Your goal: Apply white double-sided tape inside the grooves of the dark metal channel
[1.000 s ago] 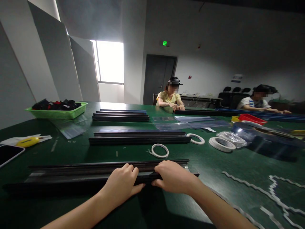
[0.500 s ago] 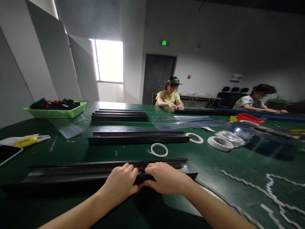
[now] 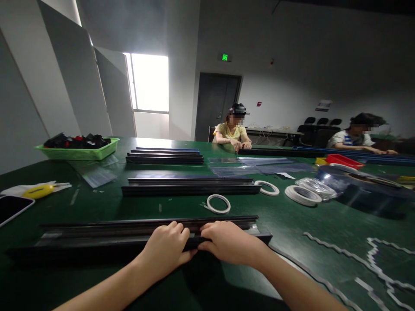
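Side by side, left hand (image 3: 168,248) and right hand (image 3: 228,242) curled over long black rail (image 3: 106,239) at table (image 3: 292,220) edge—probably stiff, light, best gripped mid-length.

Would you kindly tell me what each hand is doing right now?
Left hand: curled over the long black rail, gripping it.
Right hand: curled over the same rail, gripping it.

Grey walls; bright window (image 3: 149,83) upper left of centre; dark grey door (image 3: 216,106) at centre beneath green exit sign (image 3: 224,57); black chairs (image 3: 319,122) far right.
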`<action>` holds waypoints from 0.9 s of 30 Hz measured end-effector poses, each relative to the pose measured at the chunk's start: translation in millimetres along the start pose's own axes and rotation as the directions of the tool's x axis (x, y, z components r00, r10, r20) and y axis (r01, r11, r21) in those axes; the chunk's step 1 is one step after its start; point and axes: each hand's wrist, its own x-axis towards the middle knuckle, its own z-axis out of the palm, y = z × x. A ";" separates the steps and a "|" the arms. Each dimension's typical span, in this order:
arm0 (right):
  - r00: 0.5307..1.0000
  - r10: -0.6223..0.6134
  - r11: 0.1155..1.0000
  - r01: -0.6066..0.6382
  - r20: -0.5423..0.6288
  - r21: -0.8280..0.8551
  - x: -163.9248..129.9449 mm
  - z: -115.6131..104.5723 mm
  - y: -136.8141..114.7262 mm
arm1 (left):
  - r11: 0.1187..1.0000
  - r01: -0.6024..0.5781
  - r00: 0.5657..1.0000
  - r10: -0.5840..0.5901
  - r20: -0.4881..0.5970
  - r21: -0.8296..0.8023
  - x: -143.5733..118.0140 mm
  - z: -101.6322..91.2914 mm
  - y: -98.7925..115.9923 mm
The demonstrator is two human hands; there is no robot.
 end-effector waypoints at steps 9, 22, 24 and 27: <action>0.972 0.179 0.984 -0.174 0.149 -0.047 -16.6 -20.0 13.4 | 1.000 -0.010 1.000 0.010 0.000 0.013 -0.9 0.7 2.1; 1.000 0.029 0.995 -0.028 0.002 -0.098 -11.0 -11.4 6.8 | 0.999 -0.046 0.999 0.046 0.014 -0.021 1.2 3.9 0.6; 1.000 0.011 0.996 -0.010 0.004 -0.087 -10.1 -10.9 5.6 | 0.999 -0.046 0.999 0.046 0.019 -0.019 1.3 4.3 0.8; 1.000 -0.016 0.997 0.016 0.002 -0.069 -8.3 -10.9 3.1 | 0.999 -0.043 0.999 0.044 0.022 -0.019 1.4 4.6 1.3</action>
